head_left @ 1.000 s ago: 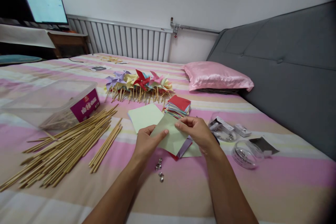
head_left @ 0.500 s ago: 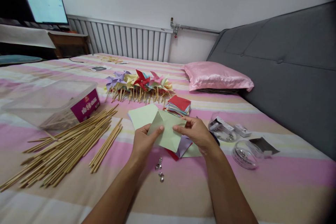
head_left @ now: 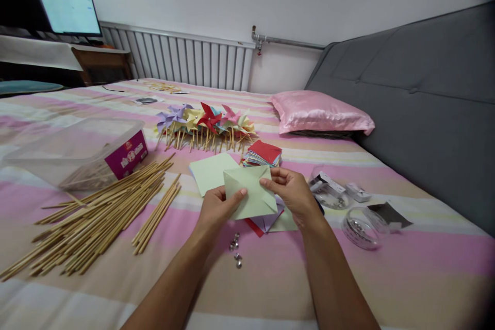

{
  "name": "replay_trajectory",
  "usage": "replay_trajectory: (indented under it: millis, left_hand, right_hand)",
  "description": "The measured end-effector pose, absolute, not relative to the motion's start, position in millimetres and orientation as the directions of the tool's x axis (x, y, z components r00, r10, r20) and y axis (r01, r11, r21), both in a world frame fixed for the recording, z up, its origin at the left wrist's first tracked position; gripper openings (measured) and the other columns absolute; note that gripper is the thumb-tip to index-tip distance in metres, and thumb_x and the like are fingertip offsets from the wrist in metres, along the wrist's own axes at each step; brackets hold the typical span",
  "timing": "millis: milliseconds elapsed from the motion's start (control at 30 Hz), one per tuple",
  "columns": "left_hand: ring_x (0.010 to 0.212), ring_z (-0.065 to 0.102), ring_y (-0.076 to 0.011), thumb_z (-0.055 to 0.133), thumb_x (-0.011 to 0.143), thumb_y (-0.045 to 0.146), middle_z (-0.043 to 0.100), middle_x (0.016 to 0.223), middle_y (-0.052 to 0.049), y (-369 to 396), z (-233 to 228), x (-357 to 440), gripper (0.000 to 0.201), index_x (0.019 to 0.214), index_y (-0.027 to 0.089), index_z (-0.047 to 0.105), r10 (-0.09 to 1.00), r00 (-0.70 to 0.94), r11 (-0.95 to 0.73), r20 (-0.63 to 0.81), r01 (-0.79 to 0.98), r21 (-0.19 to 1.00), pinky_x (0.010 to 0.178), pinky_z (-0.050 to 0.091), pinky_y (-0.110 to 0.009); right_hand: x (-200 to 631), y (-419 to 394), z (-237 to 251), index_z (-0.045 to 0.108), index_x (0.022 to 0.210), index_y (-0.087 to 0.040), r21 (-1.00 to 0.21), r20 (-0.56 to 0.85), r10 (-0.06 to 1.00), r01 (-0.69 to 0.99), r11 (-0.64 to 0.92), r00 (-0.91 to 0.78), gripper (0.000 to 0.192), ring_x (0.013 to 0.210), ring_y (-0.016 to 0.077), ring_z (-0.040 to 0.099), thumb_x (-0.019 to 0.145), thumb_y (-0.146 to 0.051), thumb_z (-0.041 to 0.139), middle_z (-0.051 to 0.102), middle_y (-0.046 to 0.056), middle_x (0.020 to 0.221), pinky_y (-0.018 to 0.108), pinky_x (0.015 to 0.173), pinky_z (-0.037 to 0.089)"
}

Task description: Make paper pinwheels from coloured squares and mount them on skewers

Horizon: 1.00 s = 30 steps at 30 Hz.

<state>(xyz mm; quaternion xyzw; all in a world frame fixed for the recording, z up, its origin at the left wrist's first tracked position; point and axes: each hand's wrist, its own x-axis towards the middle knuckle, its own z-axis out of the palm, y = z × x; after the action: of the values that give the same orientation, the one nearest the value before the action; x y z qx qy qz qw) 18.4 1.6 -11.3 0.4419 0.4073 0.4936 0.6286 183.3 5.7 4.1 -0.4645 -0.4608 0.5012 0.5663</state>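
Observation:
Between both hands is a square sheet of pale green paper (head_left: 251, 198), with slits running in from its corners. My left hand (head_left: 218, 209) pinches its left edge, thumb on top. On the right side my right hand (head_left: 292, 193) grips it between thumb and fingers. Behind the sheet lies a stack of light green paper (head_left: 211, 170). A purple slit sheet (head_left: 267, 223) and a red one show partly beneath it. Several small silver bells or beads (head_left: 236, 252) rest on the bedspread below the hands. Farther back is a pile of coloured paper squares (head_left: 265, 152).
Many wooden sticks (head_left: 104, 211) lie at left beside a clear plastic box (head_left: 77, 139). Finished paper pinwheels (head_left: 209, 121) stand in a row behind. Clear round containers (head_left: 363, 229) sit at right, near a pink pillow (head_left: 320, 111) and a grey headboard (head_left: 425, 77).
The green sheet has been turned, its edges now lying nearly level instead of on a slant. Both hands still hold it, with the right hand's grip slightly shifted.

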Motion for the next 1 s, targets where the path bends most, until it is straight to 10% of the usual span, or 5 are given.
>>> replay_trajectory:
  millis: [567,867,1000]
  left_hand:
    - [0.076,0.064,-0.0238,0.073,0.065,0.037,0.07,0.086,-0.013,-1.3,-11.2,21.6,0.041,0.093,0.008,0.068,0.96,0.268,0.159,-0.077,-0.298,0.941,0.072,0.049,-0.034]
    - [0.066,0.063,-0.0185,0.075,0.061,0.038,0.071,0.079,-0.011,5.6,-15.2,17.5,0.038,0.084,0.008,0.069,0.99,-0.033,0.111,-0.135,-0.389,0.915,0.058,0.047,-0.026]
    - [0.064,0.063,-0.0148,0.077,0.06,0.033,0.071,0.078,-0.007,9.0,-13.9,15.8,0.035,0.084,0.009,0.068,0.975,-0.123,0.106,-0.187,-0.479,0.871,0.057,0.047,-0.023]
  right_hand:
    - [178.3,3.8,5.9,0.067,0.088,-0.014,-0.99,0.049,0.989,-0.123,0.066,0.136,0.04,0.063,0.0174,0.064,0.058,-0.039,0.077,0.07,0.006,0.074,0.03,0.061,0.05]
    - [181.9,4.7,10.3,0.068,0.087,-0.019,-0.932,0.361,0.867,0.156,0.326,0.343,0.024,0.073,0.0159,0.06,0.069,-0.035,0.069,0.068,0.005,0.081,0.028,0.066,0.048]
    - [183.2,-1.1,15.9,0.069,0.079,-0.019,-0.938,0.342,0.927,0.116,0.327,0.152,0.018,0.062,0.0136,0.058,0.07,-0.035,0.068,0.066,0.002,0.068,0.025,0.058,0.046]
